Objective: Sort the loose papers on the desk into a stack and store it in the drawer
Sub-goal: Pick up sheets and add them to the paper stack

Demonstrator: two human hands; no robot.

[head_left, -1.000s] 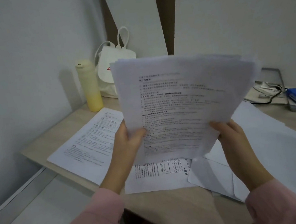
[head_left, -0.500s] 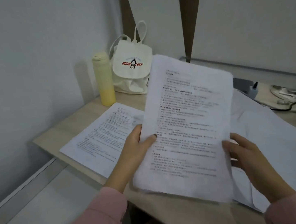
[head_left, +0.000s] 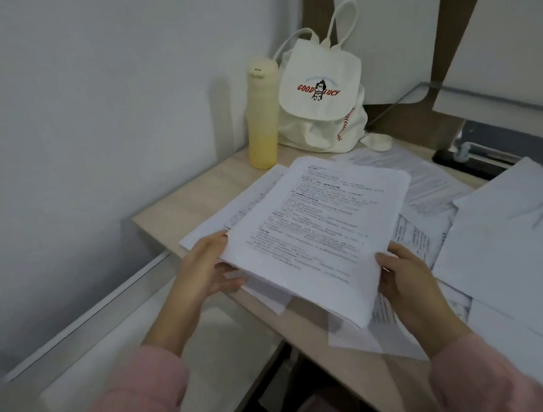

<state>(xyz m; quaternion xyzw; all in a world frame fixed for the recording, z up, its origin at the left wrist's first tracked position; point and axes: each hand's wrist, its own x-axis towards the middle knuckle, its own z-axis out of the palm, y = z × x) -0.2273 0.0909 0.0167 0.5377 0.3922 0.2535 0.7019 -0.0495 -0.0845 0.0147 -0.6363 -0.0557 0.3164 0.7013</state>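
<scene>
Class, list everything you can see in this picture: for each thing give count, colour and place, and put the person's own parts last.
Stack of papers: one, white with black print, held above the desk's near-left corner.
Loose sheets: several, white, spread over the desk to the right and under the stack.
Desk: one, light wood, in the corner.
Bottle: one, pale yellow, upright by the wall.
Bag: one, cream with red lettering, right of the bottle.
Left hand: pink sleeve, grip on the stack's left edge.
Right hand: pink sleeve, grip on its near-right corner.
</scene>
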